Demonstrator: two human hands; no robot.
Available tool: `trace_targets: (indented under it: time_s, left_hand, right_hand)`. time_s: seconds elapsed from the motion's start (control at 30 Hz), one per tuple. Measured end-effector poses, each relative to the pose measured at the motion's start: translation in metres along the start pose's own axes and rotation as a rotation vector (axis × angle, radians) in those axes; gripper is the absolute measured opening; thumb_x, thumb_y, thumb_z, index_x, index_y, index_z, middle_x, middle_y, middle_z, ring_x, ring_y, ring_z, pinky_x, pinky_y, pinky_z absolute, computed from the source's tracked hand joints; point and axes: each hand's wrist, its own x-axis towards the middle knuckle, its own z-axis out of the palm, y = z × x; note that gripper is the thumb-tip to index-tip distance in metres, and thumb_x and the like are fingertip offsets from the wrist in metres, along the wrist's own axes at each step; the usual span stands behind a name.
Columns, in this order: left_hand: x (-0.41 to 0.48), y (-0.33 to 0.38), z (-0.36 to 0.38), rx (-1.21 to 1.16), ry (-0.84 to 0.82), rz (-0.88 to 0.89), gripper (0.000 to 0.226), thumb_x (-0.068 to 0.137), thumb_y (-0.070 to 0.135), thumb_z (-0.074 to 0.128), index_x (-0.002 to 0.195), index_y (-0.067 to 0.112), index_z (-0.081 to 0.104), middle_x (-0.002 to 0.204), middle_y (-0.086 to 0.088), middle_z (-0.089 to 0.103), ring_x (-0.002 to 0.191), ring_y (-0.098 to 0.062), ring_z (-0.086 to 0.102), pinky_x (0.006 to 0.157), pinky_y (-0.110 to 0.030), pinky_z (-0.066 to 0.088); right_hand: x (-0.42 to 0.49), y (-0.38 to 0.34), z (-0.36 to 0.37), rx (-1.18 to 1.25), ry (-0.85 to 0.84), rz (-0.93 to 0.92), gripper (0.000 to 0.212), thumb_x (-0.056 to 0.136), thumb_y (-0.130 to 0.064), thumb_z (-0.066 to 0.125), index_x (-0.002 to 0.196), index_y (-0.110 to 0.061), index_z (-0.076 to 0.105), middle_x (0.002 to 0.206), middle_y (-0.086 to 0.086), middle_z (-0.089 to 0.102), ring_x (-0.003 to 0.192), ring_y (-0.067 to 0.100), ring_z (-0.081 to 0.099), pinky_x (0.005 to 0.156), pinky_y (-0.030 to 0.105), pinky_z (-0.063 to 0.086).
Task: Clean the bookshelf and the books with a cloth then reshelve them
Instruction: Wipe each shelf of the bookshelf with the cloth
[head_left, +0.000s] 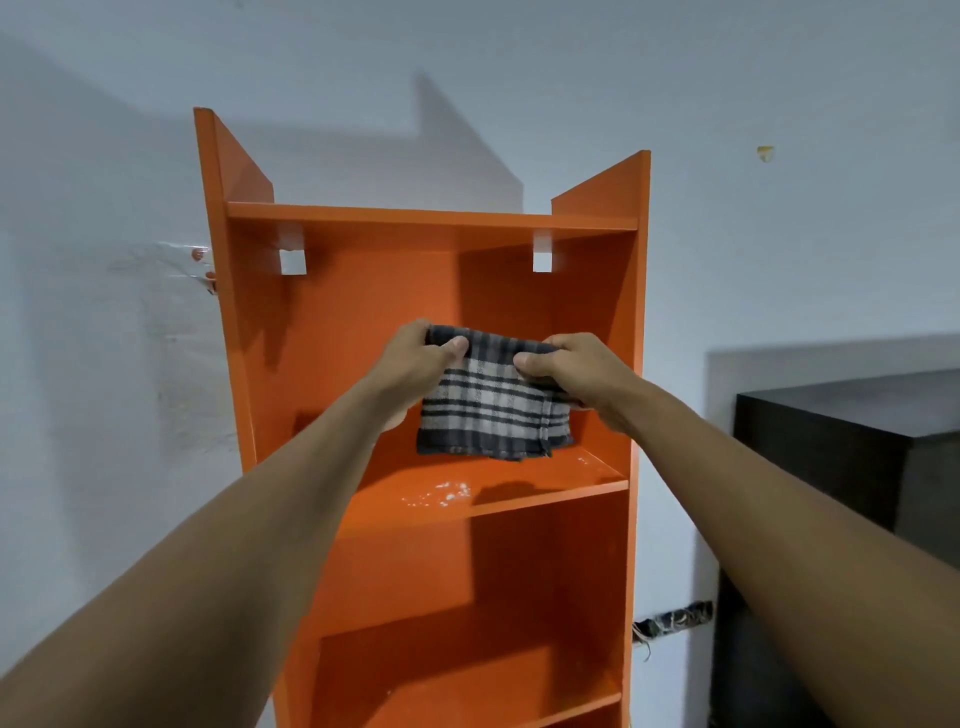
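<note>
Both hands are up in front of the orange bookshelf (431, 215). The left hand (421, 358) pinches the cloth's top left corner, and the right hand (571, 374) pinches its top right corner. A white wall (104, 260) is behind the bookshelf. A dark cabinet (841, 441) stands right of the bookshelf. The checked cloth (488, 410) hangs in front of the bookshelf's upper space. White specks (441, 493) lie on the bookshelf board just below the cloth.

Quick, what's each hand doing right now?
Left hand: closed, pinching the checked cloth at its top corner.
Right hand: closed, pinching the cloth's other top corner.
</note>
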Motion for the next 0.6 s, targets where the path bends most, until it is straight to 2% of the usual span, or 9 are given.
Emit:
trace_targets:
  time_s: [0.1,0.17,0.23,0.3,0.33,0.43,0.5,0.6]
  left_hand:
    - [-0.002,0.000,0.010,-0.198,0.100,-0.017,0.015,0.102,0.020,0.050,0.098,0.012,0.061,0.099,-0.010,0.069,0.095,-0.027,0.067,0.084,-0.045,0.055]
    - [-0.003,-0.003,0.011,-0.296,0.111,-0.054,0.019,0.103,0.018,0.048,0.094,0.011,0.063,0.096,-0.010,0.069,0.093,-0.028,0.067,0.083,-0.044,0.055]
    - [-0.006,-0.009,0.005,-0.334,0.006,-0.080,0.014,0.101,0.014,0.051,0.096,0.007,0.063,0.094,-0.009,0.067,0.089,-0.026,0.065,0.079,-0.040,0.054]
    - [-0.009,-0.013,-0.005,-0.304,-0.135,-0.125,0.004,0.093,0.010,0.062,0.096,0.008,0.059,0.092,-0.008,0.066,0.088,-0.023,0.064,0.074,-0.037,0.055]
    - [-0.010,-0.014,-0.008,-0.258,-0.205,-0.158,0.012,0.089,0.008,0.066,0.098,0.009,0.057,0.094,-0.008,0.066,0.090,-0.022,0.064,0.072,-0.035,0.055]
    - [-0.012,-0.012,-0.007,-0.013,-0.332,-0.161,0.032,0.085,0.015,0.073,0.113,0.015,0.058,0.106,-0.009,0.069,0.098,-0.024,0.068,0.076,-0.035,0.057]
    - [-0.013,-0.012,-0.001,0.066,-0.339,-0.083,0.022,0.088,0.023,0.070,0.108,0.014,0.064,0.098,-0.005,0.072,0.091,-0.021,0.069,0.078,-0.035,0.057]
    - [-0.011,-0.012,0.008,0.075,-0.299,-0.017,0.014,0.094,0.019,0.063,0.102,0.007,0.064,0.091,-0.003,0.071,0.086,-0.018,0.067,0.076,-0.031,0.054]
  right_hand:
    - [-0.010,0.006,0.007,0.089,-0.125,0.006,0.025,0.082,-0.013,0.076,0.104,-0.010,0.065,0.097,0.006,0.075,0.085,0.019,0.073,0.068,0.028,0.058]
    - [-0.013,0.014,0.010,0.104,-0.104,0.048,0.030,0.076,-0.004,0.078,0.104,-0.008,0.068,0.098,0.006,0.075,0.090,0.022,0.073,0.077,0.035,0.059]
    - [-0.013,0.019,0.006,0.223,0.028,0.104,0.027,0.075,0.000,0.076,0.101,-0.005,0.069,0.096,0.009,0.075,0.090,0.026,0.072,0.083,0.044,0.059]
    - [-0.013,0.021,-0.003,0.290,0.148,0.130,0.025,0.074,0.003,0.072,0.099,-0.001,0.069,0.097,0.016,0.074,0.089,0.032,0.072,0.082,0.050,0.058]
    - [-0.012,0.022,-0.007,0.239,0.166,0.118,0.025,0.073,0.004,0.071,0.098,0.001,0.069,0.098,0.018,0.073,0.090,0.033,0.071,0.082,0.051,0.058]
    - [-0.011,0.021,-0.014,-0.003,0.056,0.049,0.022,0.073,0.003,0.071,0.094,0.002,0.069,0.097,0.017,0.072,0.094,0.032,0.068,0.085,0.047,0.056]
    - [-0.010,0.019,-0.013,-0.098,-0.024,0.044,0.024,0.072,0.004,0.074,0.094,-0.002,0.068,0.094,0.011,0.072,0.091,0.026,0.068,0.079,0.039,0.056]
    - [-0.006,0.016,-0.014,-0.145,-0.139,0.056,0.031,0.069,0.002,0.081,0.095,-0.006,0.066,0.091,0.006,0.073,0.084,0.018,0.070,0.069,0.026,0.053]
